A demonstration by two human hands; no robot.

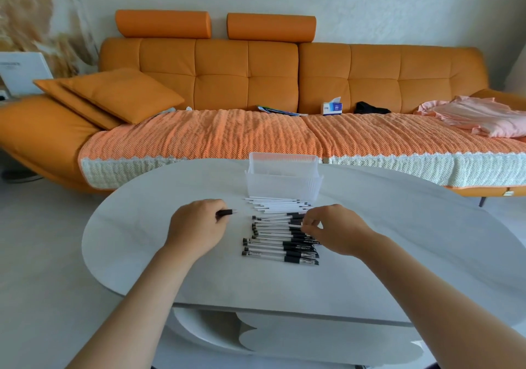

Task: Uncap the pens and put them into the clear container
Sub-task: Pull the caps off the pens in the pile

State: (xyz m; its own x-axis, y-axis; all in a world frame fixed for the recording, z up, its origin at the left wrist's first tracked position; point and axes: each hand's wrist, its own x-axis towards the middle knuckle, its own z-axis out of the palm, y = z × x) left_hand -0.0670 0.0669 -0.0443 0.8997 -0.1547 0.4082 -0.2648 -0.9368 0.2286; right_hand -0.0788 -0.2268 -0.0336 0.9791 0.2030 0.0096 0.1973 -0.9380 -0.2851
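Container looks empty, so barely begun. Pens lie on the table; right hand pinches one, left hand grips a black piece, perhaps a cap.

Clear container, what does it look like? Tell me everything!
The clear container is a see-through, frosted-looking plastic box with ribbed walls, its back part taller than its front. It stands upright near the far edge of the grey table, open on top, with no pens showing inside. Thin white pens lie just in front.
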